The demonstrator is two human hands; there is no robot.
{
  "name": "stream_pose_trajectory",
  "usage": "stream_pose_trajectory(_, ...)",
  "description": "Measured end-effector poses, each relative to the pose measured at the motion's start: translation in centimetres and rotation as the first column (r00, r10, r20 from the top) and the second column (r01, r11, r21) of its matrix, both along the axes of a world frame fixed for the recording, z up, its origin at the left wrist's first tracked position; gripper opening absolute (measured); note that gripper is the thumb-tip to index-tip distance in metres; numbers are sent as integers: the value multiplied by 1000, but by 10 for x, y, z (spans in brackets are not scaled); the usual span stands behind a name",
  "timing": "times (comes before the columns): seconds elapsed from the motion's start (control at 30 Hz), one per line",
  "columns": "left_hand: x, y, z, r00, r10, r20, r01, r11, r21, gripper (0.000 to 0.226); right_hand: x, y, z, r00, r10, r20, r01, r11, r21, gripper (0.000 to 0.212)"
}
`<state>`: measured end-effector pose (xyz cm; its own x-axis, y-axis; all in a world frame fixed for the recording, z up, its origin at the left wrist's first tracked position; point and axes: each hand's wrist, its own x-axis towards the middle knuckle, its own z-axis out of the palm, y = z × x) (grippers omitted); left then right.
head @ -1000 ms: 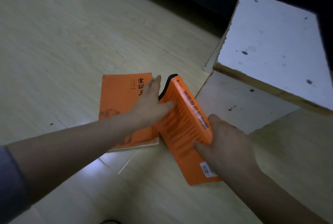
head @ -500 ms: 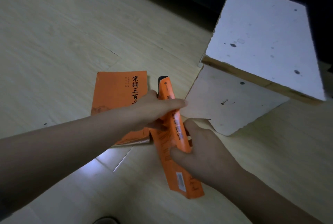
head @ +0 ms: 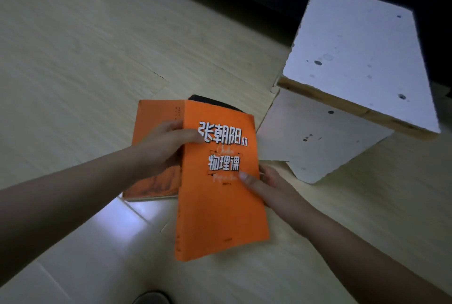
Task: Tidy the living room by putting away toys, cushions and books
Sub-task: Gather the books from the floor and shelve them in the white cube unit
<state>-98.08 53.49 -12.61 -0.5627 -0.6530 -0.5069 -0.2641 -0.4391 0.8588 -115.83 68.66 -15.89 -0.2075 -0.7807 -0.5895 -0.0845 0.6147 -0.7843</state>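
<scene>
I hold an orange book (head: 220, 208) with white lettering on its front cover, lifted face up above the floor. My left hand (head: 163, 149) grips its left edge, thumb on the cover near the top. My right hand (head: 266, 186) grips the right edge, thumb on the cover and fingers underneath. A second orange book (head: 156, 120) lies flat on the wooden floor, partly hidden under the held book and my left hand. A dark edge shows at the top of the held book.
A white wooden box-like stand (head: 349, 71) with dark specks rises at the right, close to the books. Pale wooden floor (head: 73, 58) spreads to the left and front. A dark shoe tip (head: 151, 297) shows at the bottom edge.
The held book has turned from standing on its edge with the spine up to front cover up, and it now overlaps the book on the floor. Both hands shifted to its side edges.
</scene>
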Motion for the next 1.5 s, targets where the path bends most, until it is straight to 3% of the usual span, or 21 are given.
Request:
stream_pose_trajectory(0.07,14,-7,2,999,20,-33,-19,1000,23,28,7,-2,-5,992,-13,124,9,999,32,100)
stream_pose_trajectory(0.17,32,-15,4,998,68,-17,-67,997,47,16,23,-13,-8,959,-19,283,9,999,38,75)
stream_pose_trajectory(0.23,41,-21,0,994,104,36,-105,994,7,14,38,-22,-8,978,22,208,-24,1000,3,62)
stream_pose_trajectory(0.3,50,-28,-11,981,152,123,-148,988,-38,13,55,-33,-11,992,-24,120,25,1000,-9,62)
stream_pose_trajectory(0.4,61,-35,-30,948,251,196,-256,967,-4,20,73,-55,-5,993,-107,55,111,991,-76,34)
stream_pose_trajectory(0.47,62,-36,-41,927,314,205,-324,946,16,26,71,-69,1,997,-66,-30,61,987,-149,21)
stream_pose_trajectory(0.6,64,-55,-51,868,474,151,-478,879,-11,28,63,-104,7,986,33,-163,-72,968,-240,30)
stream_pose_trajectory(0.67,65,-71,-51,850,512,121,-500,858,-120,35,62,-120,7,983,6,-183,-56,962,-269,36)
stream_pose_trajectory(0.73,64,-85,-51,853,490,181,-420,849,-320,41,63,-132,4,982,-26,-187,-24,966,-259,33)
stream_pose_trajectory(0.8,62,-92,-55,829,428,360,-193,823,-534,37,71,-138,-8,979,-26,-200,-11,984,-180,25)
stream_pose_trajectory(0.87,60,-88,-63,804,339,489,55,776,-628,32,79,-136,-25,967,16,-256,-39,996,-86,25)
stream_pose_trajectory(0.93,60,-80,-70,808,291,512,139,750,-647,32,83,-130,-37,953,48,-299,-64,997,-42,30)
stream_pose_trajectory(1.07,70,-69,-76,747,336,573,61,824,-563,37,74,-124,-40,946,114,-303,-123,992,-10,38)
stream_pose_trajectory(1.2,71,-67,-73,769,331,546,-196,936,-292,50,64,-124,-39,849,128,-512,-128,991,35,58)
stream_pose_trajectory(1.27,67,-72,-69,801,373,468,-351,926,-136,59,68,-127,-37,927,97,-362,-93,995,30,55)
stream_pose_trajectory(1.33,66,-76,-66,805,416,422,-438,898,-50,53,78,-130,-35,968,63,-241,-66,998,-1,50)
stream_pose_trajectory(1.4,67,-79,-64,814,412,410,-469,882,43,44,83,-132,-36,982,32,-186,-34,999,-7,53)
stream_pose_trajectory(1.5,72,-83,-61,850,344,399,-438,882,174,33,73,-131,-38,995,-90,-50,91,996,14,36)
